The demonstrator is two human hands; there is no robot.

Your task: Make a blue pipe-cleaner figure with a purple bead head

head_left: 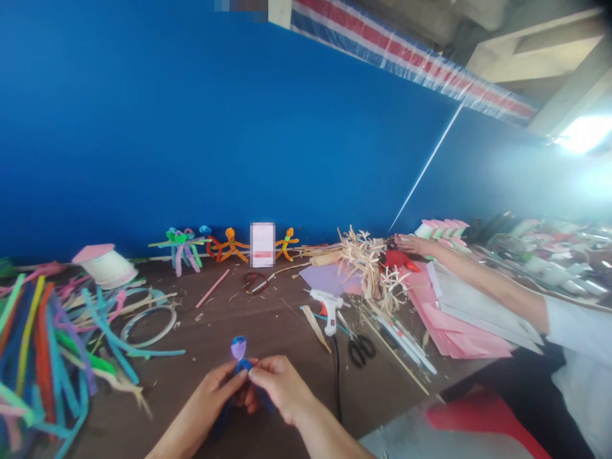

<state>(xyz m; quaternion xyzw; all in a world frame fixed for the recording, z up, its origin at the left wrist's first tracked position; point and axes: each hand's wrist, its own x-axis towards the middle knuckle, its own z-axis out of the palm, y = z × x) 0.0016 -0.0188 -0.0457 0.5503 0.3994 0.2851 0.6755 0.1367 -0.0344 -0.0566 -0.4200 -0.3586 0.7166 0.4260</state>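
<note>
Between my hands is a small pipe-cleaner figure (pixel 238 349) with a round purple head, blue on top, and a dark blue body. My left hand (pixel 222 386) pinches the blue body just below the head. From the other side, my right hand (pixel 280 382) grips the same body with thumb and finger. Its lower part is mostly hidden by my fingers. Similar orange figures (pixel 231 242) stand against the blue wall at the back, beside a green and purple pipe-cleaner figure (pixel 182 245).
Loose coloured pipe cleaners (pixel 45 344) lie at left near a white cup (pixel 108 264) and tape roll (pixel 148 325). Right of my hands are a white glue gun (pixel 329 309) and black scissors (pixel 359 349). A co-worker's arm (pixel 488 280) reaches over pink paper (pixel 449 328).
</note>
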